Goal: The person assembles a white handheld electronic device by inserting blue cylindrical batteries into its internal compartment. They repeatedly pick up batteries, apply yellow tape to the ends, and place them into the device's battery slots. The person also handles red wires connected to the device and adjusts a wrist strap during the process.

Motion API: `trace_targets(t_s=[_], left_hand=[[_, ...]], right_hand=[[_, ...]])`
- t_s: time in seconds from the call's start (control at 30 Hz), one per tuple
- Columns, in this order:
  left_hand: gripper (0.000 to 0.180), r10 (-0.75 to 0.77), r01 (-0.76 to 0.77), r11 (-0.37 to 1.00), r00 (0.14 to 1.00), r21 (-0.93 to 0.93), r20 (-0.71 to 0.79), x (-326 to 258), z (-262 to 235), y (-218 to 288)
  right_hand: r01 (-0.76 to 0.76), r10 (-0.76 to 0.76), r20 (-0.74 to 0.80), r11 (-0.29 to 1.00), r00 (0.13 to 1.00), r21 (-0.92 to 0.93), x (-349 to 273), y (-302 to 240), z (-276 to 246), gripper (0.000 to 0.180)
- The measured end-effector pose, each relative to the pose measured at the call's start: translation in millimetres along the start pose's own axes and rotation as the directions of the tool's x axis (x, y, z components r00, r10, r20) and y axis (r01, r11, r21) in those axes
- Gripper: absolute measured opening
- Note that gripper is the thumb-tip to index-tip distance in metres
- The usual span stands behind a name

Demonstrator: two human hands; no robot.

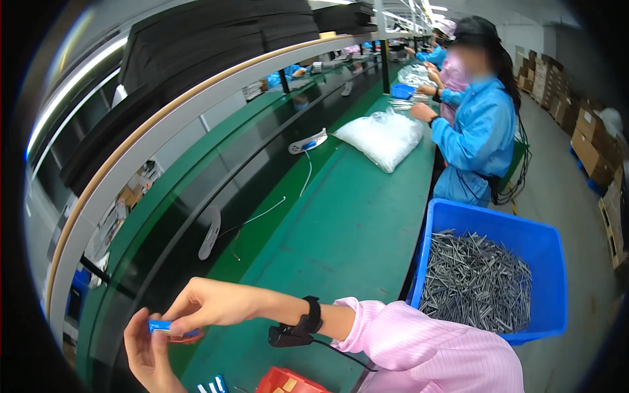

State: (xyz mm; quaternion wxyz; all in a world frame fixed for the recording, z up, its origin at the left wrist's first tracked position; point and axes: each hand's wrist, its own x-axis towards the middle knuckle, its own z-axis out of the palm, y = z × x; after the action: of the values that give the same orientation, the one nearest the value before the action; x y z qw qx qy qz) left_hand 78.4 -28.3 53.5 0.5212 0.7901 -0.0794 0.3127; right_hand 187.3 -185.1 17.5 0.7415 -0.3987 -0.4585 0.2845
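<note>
Fingerwork on a blue piece (157,326)

At the lower left of the frame, the left hand (147,359) is half curled, its thumb and fingers gathered at the blue piece, which sits between the two hands. The right hand (208,304) comes across from the right, thumb and forefinger pinched in at the piece's near end. A red strip (188,338) shows just under those fingers; whether it joins the piece, I cannot tell.

The step in hand looks like fine two-handed handling of this one piece. The next move seems to call for a steady left hold and small, light fingertip pressure from the right.

Left of centre lies a white part (210,233) with a wire. More pieces (213,385) lie at the bottom edge, with a red bin (288,381) just beside them. At right stands a blue tub (549,278) of grey rods (477,281).
</note>
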Motion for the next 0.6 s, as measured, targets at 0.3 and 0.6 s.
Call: trace_targets(t_s=[0.3,0.6], left_hand=[[0.031,-0.088,0.088,0.996,0.950,-0.012,-0.299,-3,30,6],[0.031,-0.142,0.121,0.983,0.977,-0.136,-0.160,11,-23,-61]], right_hand=[[0.214,-0.270,-0.288,0.954,0.919,-0.212,-1,3,28,0.034],[0.205,-0.288,-0.305,0.939,0.908,-0.277,-5,4,36,0.032]])
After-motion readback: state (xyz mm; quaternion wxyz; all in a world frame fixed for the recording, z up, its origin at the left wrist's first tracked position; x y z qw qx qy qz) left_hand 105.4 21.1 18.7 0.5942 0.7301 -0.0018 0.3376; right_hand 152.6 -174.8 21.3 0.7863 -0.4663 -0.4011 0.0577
